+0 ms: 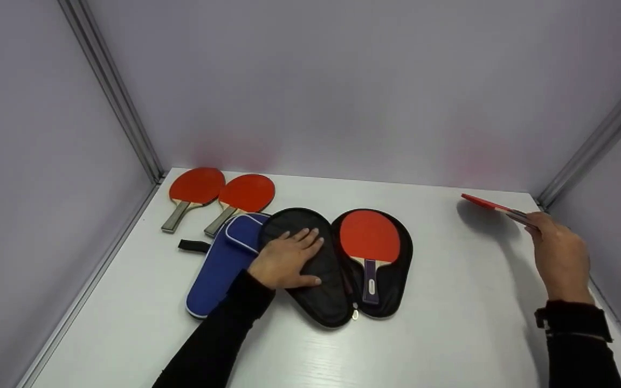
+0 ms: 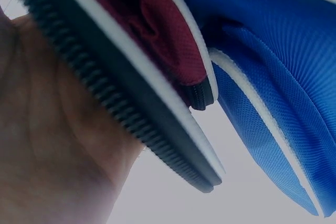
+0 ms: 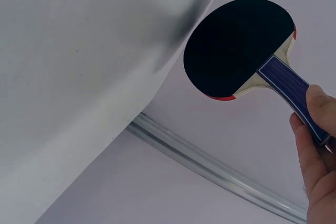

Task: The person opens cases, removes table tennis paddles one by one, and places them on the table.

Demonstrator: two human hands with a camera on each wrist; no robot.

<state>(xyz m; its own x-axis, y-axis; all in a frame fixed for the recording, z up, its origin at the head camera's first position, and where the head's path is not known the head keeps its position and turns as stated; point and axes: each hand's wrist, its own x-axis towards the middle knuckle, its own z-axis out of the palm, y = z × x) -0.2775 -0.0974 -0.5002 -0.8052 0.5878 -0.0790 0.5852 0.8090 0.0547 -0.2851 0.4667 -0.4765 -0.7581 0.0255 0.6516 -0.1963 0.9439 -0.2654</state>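
Note:
My left hand [image 1: 287,262] lies with fingers spread on the black flap [image 1: 324,293] of an opened paddle case. In the other half [image 1: 403,258] of that case sits a red table tennis paddle [image 1: 370,234] with a purple handle. My right hand [image 1: 561,256] grips another table tennis paddle [image 1: 485,203] by its handle, raised above the table's far right corner. The right wrist view shows this paddle's black face [image 3: 239,48] and blue handle [image 3: 289,90], with the thumb over the handle. In the left wrist view, a zipper edge [image 2: 113,108] crosses my palm [image 2: 58,145].
A blue paddle case [image 1: 214,280] with white piping lies left of the black flap, partly under it, with a black strap [image 1: 194,246]. Behind it are two red paddles, one at far left [image 1: 197,186] and one beside it [image 1: 248,192]. Walls enclose the white table [image 1: 450,328].

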